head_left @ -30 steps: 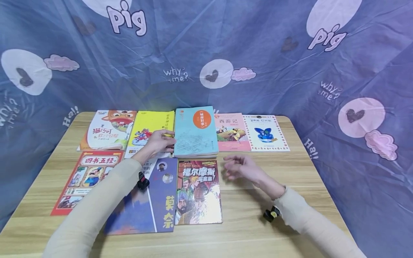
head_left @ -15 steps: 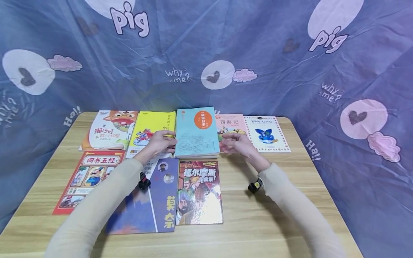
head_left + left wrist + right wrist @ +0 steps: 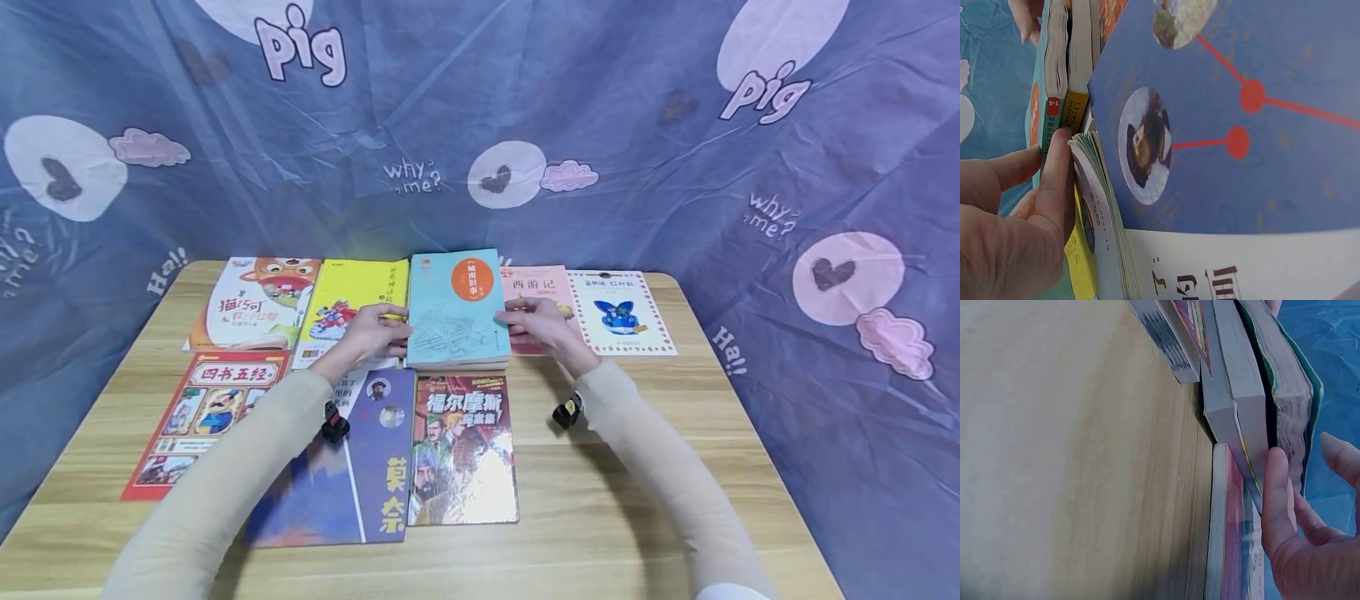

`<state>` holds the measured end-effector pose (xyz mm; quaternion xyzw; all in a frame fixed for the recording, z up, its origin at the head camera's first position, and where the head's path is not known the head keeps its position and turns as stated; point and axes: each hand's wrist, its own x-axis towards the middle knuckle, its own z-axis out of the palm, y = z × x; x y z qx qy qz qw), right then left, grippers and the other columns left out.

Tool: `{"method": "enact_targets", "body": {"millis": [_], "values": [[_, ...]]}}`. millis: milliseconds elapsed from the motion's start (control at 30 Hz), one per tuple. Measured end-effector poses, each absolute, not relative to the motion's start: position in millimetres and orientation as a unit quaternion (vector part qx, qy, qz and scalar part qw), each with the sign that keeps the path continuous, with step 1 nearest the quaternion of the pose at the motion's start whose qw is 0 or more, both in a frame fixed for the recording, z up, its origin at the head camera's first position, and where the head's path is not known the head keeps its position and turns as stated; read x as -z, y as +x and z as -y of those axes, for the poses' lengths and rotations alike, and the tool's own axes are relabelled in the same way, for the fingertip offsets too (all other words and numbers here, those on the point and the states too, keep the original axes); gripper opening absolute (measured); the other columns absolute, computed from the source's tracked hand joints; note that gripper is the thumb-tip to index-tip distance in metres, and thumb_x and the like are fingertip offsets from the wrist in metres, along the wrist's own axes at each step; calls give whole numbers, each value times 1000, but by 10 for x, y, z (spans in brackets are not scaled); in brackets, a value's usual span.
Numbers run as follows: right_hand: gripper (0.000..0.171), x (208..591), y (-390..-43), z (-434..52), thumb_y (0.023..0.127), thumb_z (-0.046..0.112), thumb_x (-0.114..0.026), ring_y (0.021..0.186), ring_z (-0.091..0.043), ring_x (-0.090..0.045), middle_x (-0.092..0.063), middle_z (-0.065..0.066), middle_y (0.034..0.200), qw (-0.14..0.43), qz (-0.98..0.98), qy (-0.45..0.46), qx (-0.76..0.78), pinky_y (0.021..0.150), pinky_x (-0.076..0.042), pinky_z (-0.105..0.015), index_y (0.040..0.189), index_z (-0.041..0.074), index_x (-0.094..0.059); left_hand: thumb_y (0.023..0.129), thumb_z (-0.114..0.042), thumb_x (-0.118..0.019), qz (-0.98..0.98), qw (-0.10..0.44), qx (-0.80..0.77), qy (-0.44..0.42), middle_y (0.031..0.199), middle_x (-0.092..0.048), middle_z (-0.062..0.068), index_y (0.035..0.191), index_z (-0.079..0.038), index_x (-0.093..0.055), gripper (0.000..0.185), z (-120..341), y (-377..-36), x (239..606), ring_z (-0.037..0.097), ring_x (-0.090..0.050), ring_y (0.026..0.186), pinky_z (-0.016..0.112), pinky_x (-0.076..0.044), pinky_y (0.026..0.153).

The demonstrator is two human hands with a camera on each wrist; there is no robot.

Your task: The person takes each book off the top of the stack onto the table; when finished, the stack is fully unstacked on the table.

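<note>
A light-blue book (image 3: 453, 308) with an orange oval lies on a stack of thick books in the back row. My left hand (image 3: 369, 337) pinches its left edge. The left wrist view shows the thumb at the cover edge and the index finger (image 3: 1055, 162) against the spine, just above a yellow-spined book (image 3: 1074, 111). At the right edge, my right hand (image 3: 543, 323) has its fingertips by the seam between the light-blue book and the pale book (image 3: 1241, 369) below. Its thumb stands apart from the cover in the right wrist view.
A yellow book (image 3: 360, 292) and a white-and-orange book (image 3: 258, 304) lie left; a pink book (image 3: 536, 283) and a white book (image 3: 622, 312) lie right. In front are a red book (image 3: 202, 408), a large purple book (image 3: 375, 492) and a comic-style book (image 3: 461, 450). A patterned curtain (image 3: 375, 108) hangs behind.
My right hand has moved from the table front right of the stack up and left to the light-blue book's right edge. The left hand has stayed at the left edge.
</note>
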<state>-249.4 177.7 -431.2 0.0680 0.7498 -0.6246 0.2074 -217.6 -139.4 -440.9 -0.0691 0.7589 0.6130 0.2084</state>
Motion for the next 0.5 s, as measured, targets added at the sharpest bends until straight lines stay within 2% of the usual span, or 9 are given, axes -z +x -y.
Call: {"method": "enact_targets", "body": {"millis": [133,333,500], "values": [[58,4326,-2526,-1746,94,15,-81,71,-11,-68,-71,0,86,198,-767,67,607,75,-69,-28,143,-3,-56,104,-9,-66,-759,208,-613,-72,138,-64,25,152,-6,-53,50,1388,-2175,4408,12,-72,83,26,-68,76],[56,4379,-2565,-1744,94,10,-79,74,-11,-71,-73,-6,100,202,-774,69,596,74,-69,-28,143,-4,-57,103,-9,-68,-755,208,-617,-78,137,-64,25,152,-4,-53,51,1384,-2183,4414,11,-72,83,27,-69,77],[53,4406,-2576,-1754,96,9,-77,74,-11,-71,-73,-4,99,204,-774,69,596,71,-68,-26,143,-4,-57,102,-8,-69,-750,207,-622,-85,133,-64,23,150,-5,-55,50,1374,-2175,4394,11,-73,80,28,-69,76]]}}
